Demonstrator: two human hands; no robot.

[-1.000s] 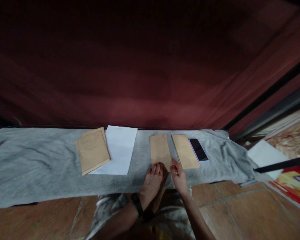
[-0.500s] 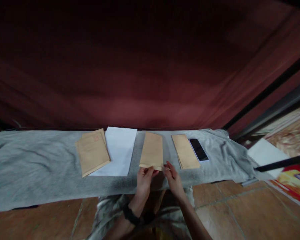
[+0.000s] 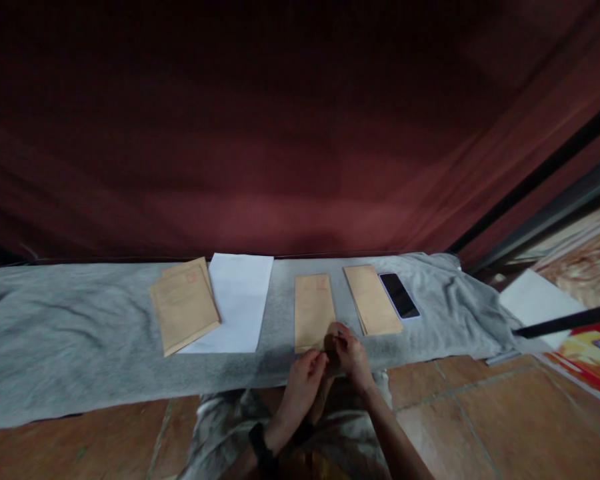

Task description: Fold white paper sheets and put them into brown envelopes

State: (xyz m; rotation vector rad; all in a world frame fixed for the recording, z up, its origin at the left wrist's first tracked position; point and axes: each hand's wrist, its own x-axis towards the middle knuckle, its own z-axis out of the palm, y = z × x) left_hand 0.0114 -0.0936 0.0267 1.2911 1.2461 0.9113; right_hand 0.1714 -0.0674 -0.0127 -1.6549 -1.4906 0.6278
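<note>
A long brown envelope (image 3: 313,308) lies flat on the grey cloth (image 3: 80,333), straight ahead of me. Both my hands meet at its near right corner. My right hand (image 3: 351,355) is closed, its fingers pinching the envelope's small flap end. My left hand (image 3: 304,381), with a dark band on the wrist, is curled just beside it, fingertips pressed at the same corner. What lies between the fingers is partly hidden.
Left of the envelope lie a white sheet (image 3: 239,300) and a stack of brown envelopes (image 3: 184,308). To the right are another brown envelope pile (image 3: 373,300) and a dark phone (image 3: 400,295). A red curtain hangs behind. A black bar (image 3: 565,321) crosses white paper (image 3: 533,300) on the tiled floor.
The envelope was lifted and tilted in both hands half a second ago. It now lies flat on the cloth, and my hands have drawn together at its near right corner.
</note>
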